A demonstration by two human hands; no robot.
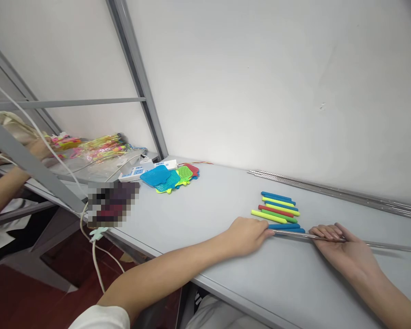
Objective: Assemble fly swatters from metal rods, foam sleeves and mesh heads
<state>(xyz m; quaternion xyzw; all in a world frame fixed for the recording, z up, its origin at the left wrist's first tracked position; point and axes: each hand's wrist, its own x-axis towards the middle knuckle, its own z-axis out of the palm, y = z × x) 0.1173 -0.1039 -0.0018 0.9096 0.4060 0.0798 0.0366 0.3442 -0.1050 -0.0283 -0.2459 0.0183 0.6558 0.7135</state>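
A thin metal rod [296,234] runs between my two hands, low over the table. My left hand [248,236] is closed around its left end; whether anything else is inside that fist is hidden. Palm up, my right hand [344,249] has its fingers curled over the rod's middle, and the far end sticks out to the right. Just behind the rod lie several coloured plastic sticks, among them a red stick [276,210], a yellow stick [269,216] and a blue stick [283,226]. More metal rods [329,187] lie along the wall.
Flat mesh fly swatter heads, a blue one [155,176] on top, are piled left of the sticks. Behind them sits a white power strip [133,173]. A grey metal frame [137,68] separates a neighbouring table with bagged colourful items [102,148] and another person's arm [7,187].
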